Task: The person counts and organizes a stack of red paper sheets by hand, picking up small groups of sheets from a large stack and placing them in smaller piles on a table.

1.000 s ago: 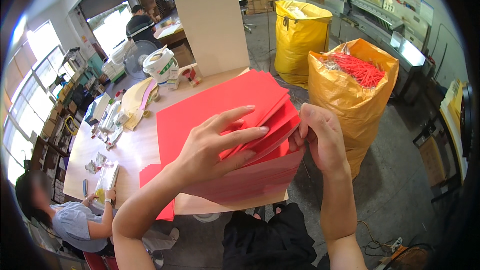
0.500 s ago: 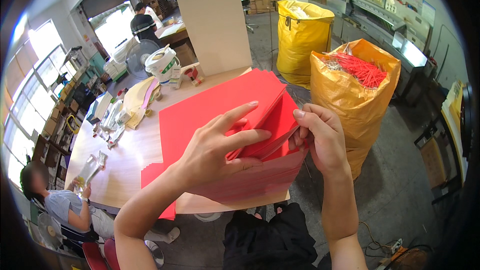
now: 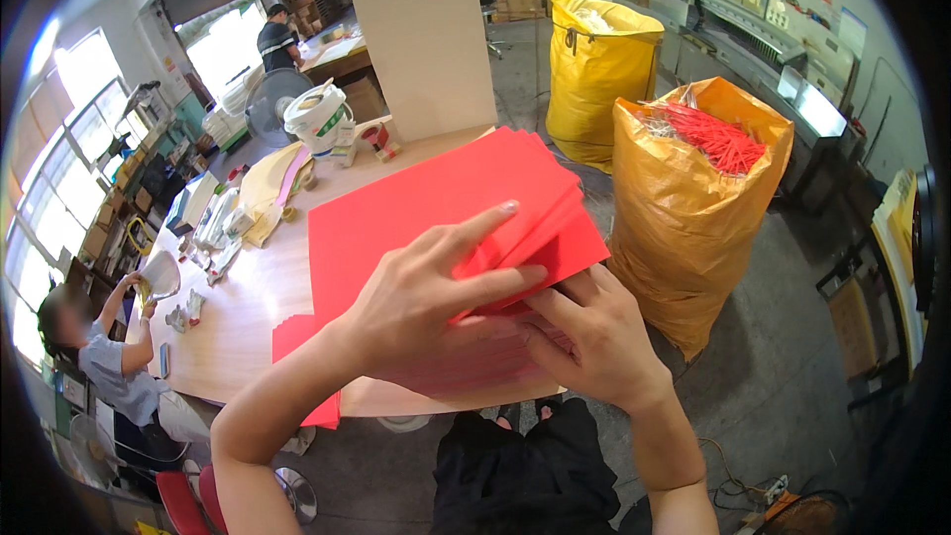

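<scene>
While the left hand (image 3: 408, 287) splays over red paper sheets (image 3: 431, 198) and the right hand (image 3: 599, 337) touches their edge, grip unclear, they look light, bendable, best corner-pinched

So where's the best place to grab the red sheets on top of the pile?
Probably the right corner, coming from the right: there the red sheets fan out and one juts past the others, leaving an edge to pinch. The left hand covers part of the near side.

Head view, one: wide fisheye, head-worn, facing down and toward twelve o'clock. Tabletop (image 3: 233, 327) close below, toward nine o'clock.
</scene>
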`<state>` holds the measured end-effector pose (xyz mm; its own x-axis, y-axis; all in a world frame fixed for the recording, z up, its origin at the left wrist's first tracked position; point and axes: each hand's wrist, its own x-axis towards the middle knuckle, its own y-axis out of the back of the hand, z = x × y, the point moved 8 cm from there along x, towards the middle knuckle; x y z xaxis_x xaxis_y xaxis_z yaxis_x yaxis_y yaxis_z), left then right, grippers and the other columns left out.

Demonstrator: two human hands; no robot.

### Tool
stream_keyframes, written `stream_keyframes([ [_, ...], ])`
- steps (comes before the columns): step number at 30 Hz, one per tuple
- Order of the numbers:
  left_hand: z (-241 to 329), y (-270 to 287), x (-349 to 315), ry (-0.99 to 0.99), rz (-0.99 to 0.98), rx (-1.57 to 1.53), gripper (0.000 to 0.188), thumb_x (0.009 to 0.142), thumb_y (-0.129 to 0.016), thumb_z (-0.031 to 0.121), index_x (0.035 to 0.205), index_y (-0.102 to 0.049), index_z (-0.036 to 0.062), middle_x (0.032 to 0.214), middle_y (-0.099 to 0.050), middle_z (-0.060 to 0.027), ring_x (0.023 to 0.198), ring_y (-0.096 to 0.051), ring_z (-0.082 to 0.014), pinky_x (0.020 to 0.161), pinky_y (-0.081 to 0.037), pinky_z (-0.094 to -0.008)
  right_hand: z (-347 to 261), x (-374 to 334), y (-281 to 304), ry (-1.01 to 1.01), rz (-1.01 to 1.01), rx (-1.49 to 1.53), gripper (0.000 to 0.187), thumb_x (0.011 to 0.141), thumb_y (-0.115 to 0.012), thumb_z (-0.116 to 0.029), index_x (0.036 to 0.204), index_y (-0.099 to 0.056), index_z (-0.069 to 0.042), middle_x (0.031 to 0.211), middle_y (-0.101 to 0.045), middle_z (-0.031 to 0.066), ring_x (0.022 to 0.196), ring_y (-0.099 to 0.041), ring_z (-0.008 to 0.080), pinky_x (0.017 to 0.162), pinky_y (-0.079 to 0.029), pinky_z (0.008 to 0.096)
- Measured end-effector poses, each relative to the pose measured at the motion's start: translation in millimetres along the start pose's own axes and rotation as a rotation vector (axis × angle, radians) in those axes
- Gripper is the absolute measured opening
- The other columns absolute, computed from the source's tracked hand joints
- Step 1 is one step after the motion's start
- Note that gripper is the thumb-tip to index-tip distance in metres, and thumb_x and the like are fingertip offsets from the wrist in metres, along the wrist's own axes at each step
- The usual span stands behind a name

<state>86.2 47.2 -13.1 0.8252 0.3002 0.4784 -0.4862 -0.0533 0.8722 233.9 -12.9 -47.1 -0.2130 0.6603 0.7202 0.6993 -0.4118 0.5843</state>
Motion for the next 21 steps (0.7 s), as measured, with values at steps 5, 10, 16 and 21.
stream_keyframes([
  [5,8,-3,2,-0.063,-0.011,0.118,0.077,0.087,-0.087,0.028,0.158,-0.058,0.021,0.17,-0.045,-0.0214,0.144,-0.058,-0.044,0.1,-0.062,-0.0498,1,-3,-5,-0.038,-0.085,0.008,0.037,0.083,-0.078,-0.012,0.12,-0.076,-0.009,0.123,-0.069,0.0148,0.118,-0.066,0.0388,0.098,-0.055,0.0482],
  [10,-4,-6,6,0.074,-0.03,0.083,0.079,0.089,-0.084,0.024,0.16,-0.052,0.0055,0.169,-0.047,-0.0201,0.146,-0.056,-0.0429,0.108,-0.058,-0.0493,1,-2,-8,-0.056,-0.059,-0.022,0.043,0.077,-0.077,-0.012,0.119,-0.072,-0.004,0.12,-0.069,0.0156,0.111,-0.066,0.0373,0.099,-0.055,0.0483],
  [16,-13,-10,4,0.074,0.036,0.072,0.072,0.089,-0.085,0.025,0.153,-0.057,0.0049,0.151,-0.064,-0.0176,0.132,-0.067,-0.0363,0.102,-0.06,-0.0467,13,-11,14,-0.052,0.164,-0.004,0.021,0.085,-0.078,-0.006,0.105,-0.074,0.0,0.103,-0.073,0.0154,0.098,-0.072,0.037,0.089,-0.058,0.0467],
  [21,-17,-11,0,0.121,0.036,0.053,0.071,0.09,-0.086,0.023,0.152,-0.058,0.0045,0.14,-0.07,-0.0171,0.114,-0.074,-0.0351,0.094,-0.062,-0.0459,46,-14,44,-0.513,-0.005,-0.288,0.038,0.097,-0.082,-0.028,0.079,-0.059,-0.004,0.084,-0.069,0.0136,0.076,-0.068,0.0362,0.067,-0.052,0.048],
])
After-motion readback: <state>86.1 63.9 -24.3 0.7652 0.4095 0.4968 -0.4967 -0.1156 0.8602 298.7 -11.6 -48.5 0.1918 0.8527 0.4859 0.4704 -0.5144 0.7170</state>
